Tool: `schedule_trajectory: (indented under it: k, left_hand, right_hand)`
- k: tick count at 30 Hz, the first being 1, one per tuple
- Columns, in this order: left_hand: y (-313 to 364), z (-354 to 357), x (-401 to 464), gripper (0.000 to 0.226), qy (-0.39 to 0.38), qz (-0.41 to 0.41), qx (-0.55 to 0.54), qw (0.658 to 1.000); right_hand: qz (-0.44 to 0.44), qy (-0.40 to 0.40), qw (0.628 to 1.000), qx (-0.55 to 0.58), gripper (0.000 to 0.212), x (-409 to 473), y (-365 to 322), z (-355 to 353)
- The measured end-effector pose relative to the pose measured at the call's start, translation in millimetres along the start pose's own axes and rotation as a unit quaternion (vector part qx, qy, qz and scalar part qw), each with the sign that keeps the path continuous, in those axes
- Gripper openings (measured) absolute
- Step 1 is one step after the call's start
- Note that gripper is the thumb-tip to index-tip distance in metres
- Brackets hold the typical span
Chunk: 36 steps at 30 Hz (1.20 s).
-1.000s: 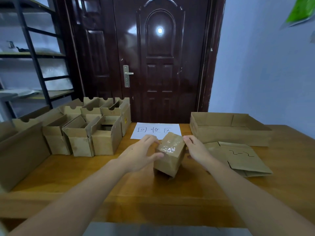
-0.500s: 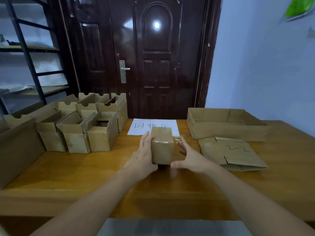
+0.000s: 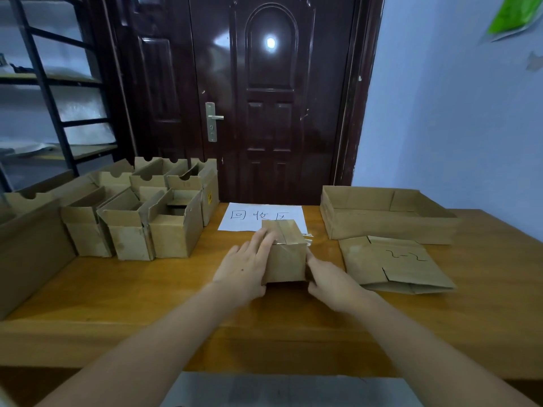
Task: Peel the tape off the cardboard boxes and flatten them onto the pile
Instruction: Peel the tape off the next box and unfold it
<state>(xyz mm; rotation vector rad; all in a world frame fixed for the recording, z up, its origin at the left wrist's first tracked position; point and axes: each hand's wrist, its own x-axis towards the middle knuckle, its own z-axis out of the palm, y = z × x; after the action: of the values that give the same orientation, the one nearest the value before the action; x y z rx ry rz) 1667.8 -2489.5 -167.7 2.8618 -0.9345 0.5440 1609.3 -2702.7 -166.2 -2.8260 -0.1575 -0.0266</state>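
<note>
Btwn both hands: taped box (image 3: pixel 286 261), left hand (image 3: pixel 245 267) & right hand (image 3: pixel 330 279) gripping its sides.

Two bare forearms are showing from the bottom edge of the view, with no sleeves, gloves, watch or rings visible. The left hand (image 3: pixel 245 267) is showing a small dark mole on its back; the right hand (image 3: pixel 333 282) is showing nothing worn.
</note>
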Motion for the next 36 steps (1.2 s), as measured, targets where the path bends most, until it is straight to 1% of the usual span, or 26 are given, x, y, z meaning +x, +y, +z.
schedule_trajectory:
  k: [3, 6, 9, 11, 13, 14, 16, 18, 19, 23, 26, 29, 33, 36]
  left_hand:
    - [-2, 5, -5, 0.106, -0.012, 0.05, 0.041, 0.998]
    - [-7, 7, -10, 0.097, -0.016, 0.084, 0.02, 0.996]
    - [-14, 7, -13, 0.09, -0.021, 0.099, 0.004, 0.995]
    - [-14, 6, -14, 0.082, -0.01, 0.095, -0.011, 0.995]
    - [-11, 4, -12, 0.076, 0.008, 0.092, -0.02, 0.995]
    - [-9, 4, -12, 0.074, 0.014, 0.091, -0.021, 0.996]
    - [-5, 4, -10, 0.071, 0.027, 0.088, -0.016, 0.996]
    - [-1, 5, -8, 0.066, 0.051, 0.089, -0.006, 0.995]
    - [1, 5, -7, 0.065, 0.063, 0.091, -0.002, 0.994]
    - [12, 7, -4, 0.066, 0.065, 0.065, -0.025, 0.995]
    - [16, 11, -2, 0.069, 0.067, 0.058, -0.025, 0.996]
    - [16, 12, -3, 0.065, 0.072, 0.048, -0.022, 0.996]
    - [19, 15, -4, 0.069, 0.08, 0.036, -0.015, 0.996]
    - [23, 20, -2, 0.06, 0.096, 0.022, -0.021, 0.995]
  right_hand:
    - [0.009, -0.029, 0.998, -0.046, 0.082, -4, 7, 6]
    - [0.008, -0.058, 0.998, 0.004, 0.082, -9, 16, 6]
    - [0.002, -0.054, 0.998, 0.035, 0.087, -8, 24, 2]
    - [-0.014, -0.015, 0.999, 0.044, 0.097, -8, 24, 2]
    - [-0.046, 0.048, 0.997, 0.045, 0.104, -9, 20, -1]
    - [-0.066, 0.08, 0.994, 0.025, 0.103, -9, 17, -3]
    - [-0.109, 0.12, 0.986, -0.041, 0.094, -7, 12, -6]
    - [-0.14, 0.119, 0.978, -0.096, 0.081, -4, 7, -7]
    - [-0.142, 0.11, 0.978, -0.11, 0.076, -3, 4, -8]
    - [-0.134, 0.093, 0.98, -0.118, 0.07, -2, 2, -13]
    - [-0.137, 0.102, 0.979, -0.108, 0.066, 0, 3, -14]
    - [-0.133, 0.105, 0.98, -0.102, 0.066, 2, 3, -14]
    - [-0.129, 0.102, 0.98, -0.109, 0.074, 4, 5, -10]
    - [-0.127, 0.118, 0.978, -0.116, 0.072, 4, 5, -6]
